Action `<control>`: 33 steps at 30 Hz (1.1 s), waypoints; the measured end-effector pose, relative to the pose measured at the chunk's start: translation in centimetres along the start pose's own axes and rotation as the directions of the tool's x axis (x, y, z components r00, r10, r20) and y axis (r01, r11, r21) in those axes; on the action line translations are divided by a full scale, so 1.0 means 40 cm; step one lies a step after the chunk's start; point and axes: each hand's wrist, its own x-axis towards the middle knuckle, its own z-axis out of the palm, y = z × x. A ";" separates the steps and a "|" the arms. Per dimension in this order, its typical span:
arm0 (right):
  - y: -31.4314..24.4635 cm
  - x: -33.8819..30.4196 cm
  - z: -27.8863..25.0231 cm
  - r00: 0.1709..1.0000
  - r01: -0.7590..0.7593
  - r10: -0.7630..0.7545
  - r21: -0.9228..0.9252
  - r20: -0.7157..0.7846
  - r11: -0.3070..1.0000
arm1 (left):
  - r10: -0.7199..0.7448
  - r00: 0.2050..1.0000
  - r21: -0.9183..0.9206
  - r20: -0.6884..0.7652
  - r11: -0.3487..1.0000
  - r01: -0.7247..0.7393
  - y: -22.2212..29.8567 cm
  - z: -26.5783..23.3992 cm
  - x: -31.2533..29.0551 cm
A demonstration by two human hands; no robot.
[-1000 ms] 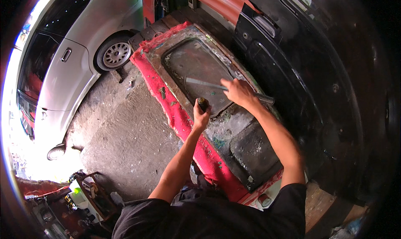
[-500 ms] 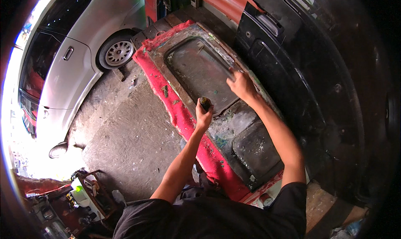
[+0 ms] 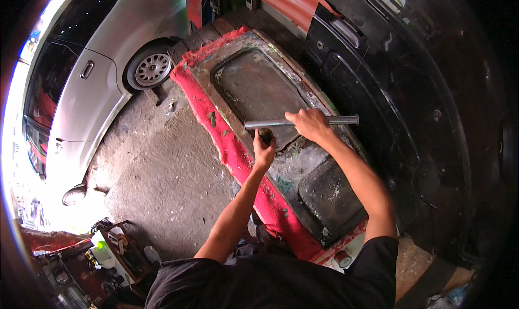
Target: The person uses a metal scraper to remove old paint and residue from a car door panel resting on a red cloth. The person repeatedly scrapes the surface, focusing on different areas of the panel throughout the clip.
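My right hand (image 3: 311, 124) is closed around a silver metal pipe (image 3: 341, 120), which lies roughly level across the view. Its left end is right over a dark-handled tool (image 3: 265, 133) and looks to be touching or nearly touching the handle's top. My left hand (image 3: 263, 151) grips that handle upright; its lower end is hidden, so its kind cannot be told. Beneath both hands lies a worn, dirty vehicle door panel (image 3: 259, 90) with a rounded recess. Red padded cloth (image 3: 216, 128) sticks out along its left and far edges.
A black vehicle body part (image 3: 373, 103) stands close along the right. To the left are a silver car (image 3: 92, 98) and concrete floor (image 3: 162, 174). A wooden tool box (image 3: 127, 249) sits at lower left. A can (image 3: 343, 259) stands near my right sleeve.
The pipe, blurred and slanting away over the panel's far part, has swung down and left onto or near the handle. My right hand moved slightly nearer; my left hand stayed put.
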 end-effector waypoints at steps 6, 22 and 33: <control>0.018 0.040 -0.065 0.877 -0.092 0.283 0.443 -0.388 0.892 | 0.028 0.999 0.060 0.030 0.998 -0.029 0.002 -0.005 0.002; 0.018 0.007 -0.024 0.999 0.008 -0.007 0.027 -0.033 1.000 | 0.034 0.999 0.035 0.007 0.999 -0.034 -0.012 -0.005 0.012; 0.017 0.000 -0.016 0.998 -0.026 0.031 0.084 -0.061 0.996 | 0.016 1.000 0.104 0.023 0.994 -0.018 -0.020 -0.004 0.011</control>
